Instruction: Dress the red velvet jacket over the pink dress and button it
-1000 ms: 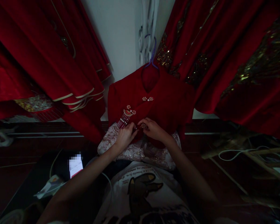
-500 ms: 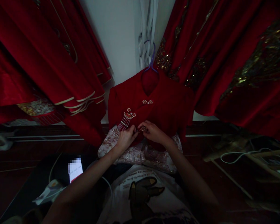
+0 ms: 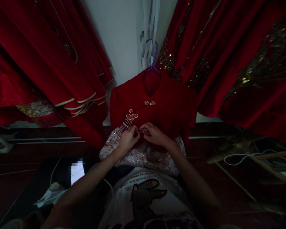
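A red jacket (image 3: 173, 98) hangs on a purple hanger (image 3: 153, 63) in front of me, its lower part resting over shiny pink brocade fabric (image 3: 131, 158) on my lap. At the jacket's lower front, my right hand (image 3: 156, 134) pinches a beaded clasp (image 3: 144, 130). My left hand (image 3: 128, 139) is closed just left of it, fingertips curled together; what they hold is hidden. A closed pearl clasp (image 3: 149, 103) sits higher on the chest. Above my left hand, a fan-shaped tassel ornament (image 3: 131, 116) dangles strings of beads.
Red garments (image 3: 69, 63) with pale piping hang at left, and more with gold sequins (image 3: 255, 66) at right. A lit phone (image 3: 77, 171) stands on a dark surface at lower left, with cables nearby. Wooden bars (image 3: 238, 183) and a white cord (image 3: 238, 159) are at right.
My left fingers have curled tighter and drawn back slightly from my right hand. The right hand stays at the beaded clasp. The whole view has shifted a little.
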The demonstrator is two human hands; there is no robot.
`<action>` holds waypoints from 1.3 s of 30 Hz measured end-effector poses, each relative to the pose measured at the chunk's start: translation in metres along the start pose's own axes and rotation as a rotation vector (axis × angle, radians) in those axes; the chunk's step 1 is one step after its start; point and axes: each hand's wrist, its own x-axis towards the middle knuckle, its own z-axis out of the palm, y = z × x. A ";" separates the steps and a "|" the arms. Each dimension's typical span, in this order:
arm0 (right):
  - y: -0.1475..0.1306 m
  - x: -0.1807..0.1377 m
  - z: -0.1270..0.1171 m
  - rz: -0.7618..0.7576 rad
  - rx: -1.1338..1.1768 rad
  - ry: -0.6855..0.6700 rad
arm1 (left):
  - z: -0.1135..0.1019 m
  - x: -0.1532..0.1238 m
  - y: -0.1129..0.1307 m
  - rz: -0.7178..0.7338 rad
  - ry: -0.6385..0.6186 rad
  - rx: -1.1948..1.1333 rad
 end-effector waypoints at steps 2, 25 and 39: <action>0.001 0.001 0.002 -0.016 -0.005 0.023 | -0.004 0.002 0.000 -0.009 0.014 -0.055; 0.008 0.011 0.030 0.106 0.164 0.267 | 0.004 0.017 -0.032 -0.645 -0.143 -1.198; 0.013 0.009 0.034 0.143 -0.002 0.281 | 0.000 0.018 -0.025 -0.485 -0.123 -1.055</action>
